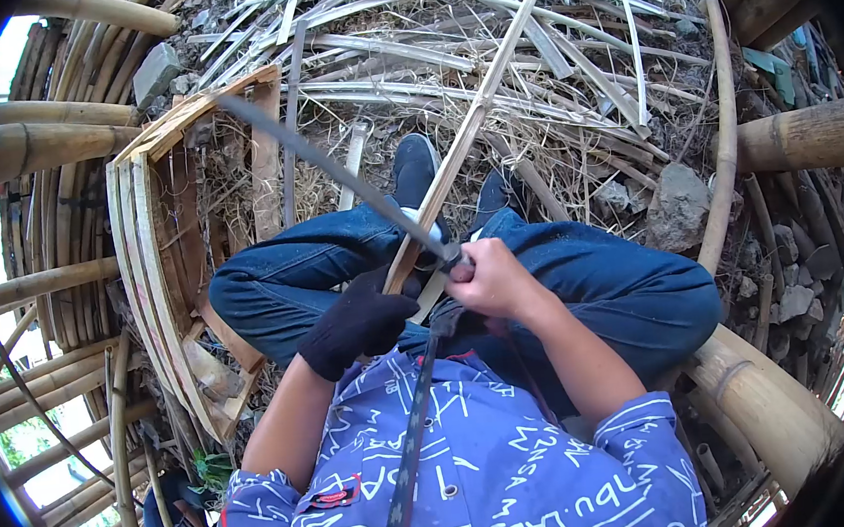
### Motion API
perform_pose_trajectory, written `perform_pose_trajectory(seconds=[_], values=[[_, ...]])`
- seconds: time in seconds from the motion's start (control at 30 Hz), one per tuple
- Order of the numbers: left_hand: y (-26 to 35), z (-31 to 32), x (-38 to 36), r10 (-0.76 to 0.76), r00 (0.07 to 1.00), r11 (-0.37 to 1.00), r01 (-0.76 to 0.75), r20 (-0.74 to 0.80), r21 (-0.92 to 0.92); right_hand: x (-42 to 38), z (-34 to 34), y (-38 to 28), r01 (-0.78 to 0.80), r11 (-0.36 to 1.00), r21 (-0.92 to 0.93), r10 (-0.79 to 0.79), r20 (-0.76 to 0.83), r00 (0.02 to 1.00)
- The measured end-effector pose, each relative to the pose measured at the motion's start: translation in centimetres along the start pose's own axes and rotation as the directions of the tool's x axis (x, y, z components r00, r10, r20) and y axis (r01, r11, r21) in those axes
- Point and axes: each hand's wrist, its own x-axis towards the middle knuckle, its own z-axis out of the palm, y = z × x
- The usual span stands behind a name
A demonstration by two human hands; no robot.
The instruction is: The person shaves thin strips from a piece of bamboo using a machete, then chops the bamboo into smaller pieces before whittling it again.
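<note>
My left hand point(357, 321), in a black glove, grips the near end of a long bamboo strip point(477, 108) that runs up and away to the right. My bare right hand point(489, 280) is closed on the handle of a long dark blade point(317, 157). The blade points up and left, and its base meets the strip right where my two hands come together. Both hands rest over my lap in blue jeans point(594, 284), with my dark shoes point(416, 169) just beyond.
A bundle of flat bamboo slats point(145, 258) stands at my left. Loose strips and shavings point(442, 31) cover the ground ahead. Thick bamboo poles point(802, 135) lie at right and left, with stones point(678, 203) nearby.
</note>
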Motion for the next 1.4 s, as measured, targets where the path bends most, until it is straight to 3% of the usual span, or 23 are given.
perform_pose_trajectory(seconds=[0.07,0.1,0.17,0.23,0.3,0.37,0.47,0.5,0.57,0.7,0.73,0.77,0.8,0.87,0.9,0.97,1.0,1.07,1.17,1.2,1.23,1.27,1.4], values=[[0.1,0.6,0.6,0.027,0.999,0.985,-0.021,-0.029,0.174,-0.1,0.6,-0.2,0.089,0.994,-0.059,-0.088,0.019,0.996],[-0.2,1.0,0.9,0.023,0.999,0.985,-0.018,-0.027,0.172,-0.2,0.5,-0.5,0.085,0.995,-0.057,-0.084,0.020,0.996],[-1.3,1.5,1.9,0.159,0.985,0.942,-0.133,-0.062,0.309,-0.2,0.0,-1.3,-0.045,0.951,-0.306,0.053,0.017,0.998],[-2.8,1.3,3.0,0.216,0.975,0.926,-0.188,-0.051,0.328,0.0,-0.2,-0.8,-0.096,0.939,-0.332,0.100,-0.005,0.995],[-3.1,1.5,3.2,0.270,0.962,0.906,-0.243,-0.031,0.347,0.1,-0.2,0.0,-0.074,0.925,-0.372,0.050,-0.073,0.996],[-2.5,1.6,2.7,0.099,0.994,0.948,-0.081,-0.043,0.308,-0.1,0.0,0.2,-0.055,0.937,-0.346,0.028,-0.081,0.996],[-1.4,2.3,1.8,0.097,0.995,0.960,-0.085,-0.032,0.268,-0.6,0.7,-0.3,0.014,0.973,-0.231,-0.051,-0.154,0.987],[-1.6,2.4,2.0,0.101,0.994,0.960,-0.088,-0.037,0.264,-1.0,0.6,-0.6,0.000,0.968,-0.251,-0.038,-0.148,0.988],[-2.3,2.7,2.6,0.262,0.964,0.920,-0.234,-0.049,0.315,-1.2,0.3,-0.5,-0.014,0.961,-0.277,-0.026,-0.142,0.990],[-3.3,3.9,3.0,0.292,0.956,0.906,-0.279,0.006,0.318,-1.8,-0.8,0.7,-0.041,0.861,-0.507,-0.068,-0.195,0.978],[-4.1,3.8,3.4,0.527,0.844,0.721,-0.504,0.095,0.476,-1.7,-1.0,0.9,-0.048,0.860,-0.508,-0.069,-0.208,0.976],[-4.3,3.9,3.5,0.706,0.674,0.456,-0.669,0.219,0.586,-1.6,-1.1,1.1,-0.051,0.858,-0.511,-0.072,-0.219,0.973],[-4.4,3.8,3.5,0.704,0.676,0.464,-0.670,0.218,0.580,-1.4,-1.2,1.5,-0.057,0.856,-0.514,-0.065,-0.215,0.974],[-3.9,3.3,3.2,0.680,0.660,0.248,-0.615,0.318,0.748,-0.9,-1.2,2.0,-0.028,0.889,-0.457,-0.105,-0.264,0.959],[-4.1,3.1,3.3,0.682,0.663,0.253,-0.610,0.309,0.751,-0.6,-1.3,1.9,-0.021,0.889,-0.457,-0.108,-0.255,0.961],[-4.4,2.6,3.4,0.746,0.562,0.126,-0.646,0.357,0.753,-0.2,-1.5,1.8,0.017,0.851,-0.524,-0.157,-0.224,0.962],[-4.3,2.7,3.4,0.745,0.565,0.131,-0.644,0.354,0.754,0.0,-1.5,1.8,0.016,0.845,-0.535,-0.158,-0.221,0.962],[-3.6,3.3,3.0,0.542,0.840,0.745,-0.483,0.005,0.460,0.5,-1.5,2.0,0.007,0.834,-0.552,-0.153,-0.220,0.963],[-2.9,3.3,1.2,0.470,0.879,0.763,-0.449,0.078,0.464,1.3,-2.4,3.0,-0.059,0.796,-0.602,-0.156,-0.299,0.941],[-3.0,3.8,0.5,0.465,0.882,0.768,-0.443,0.072,0.464,2.0,-3.8,3.1,-0.173,0.832,-0.526,-0.041,-0.369,0.929],[-3.1,4.5,-0.3,0.380,0.925,0.859,-0.359,0.018,0.365,2.4,-5.4,2.8,-0.325,0.839,-0.437,0.131,-0.418,0.899],[-3.3,4.7,-0.7,0.290,0.957,0.926,-0.274,-0.025,0.258,2.6,-6.1,3.6,-0.296,0.875,-0.382,0.118,-0.425,0.897],[-2.6,3.8,0.3,0.206,0.978,0.956,-0.208,0.033,0.209,1.9,-4.6,3.3,-0.172,0.926,-0.335,0.016,-0.421,0.907]])
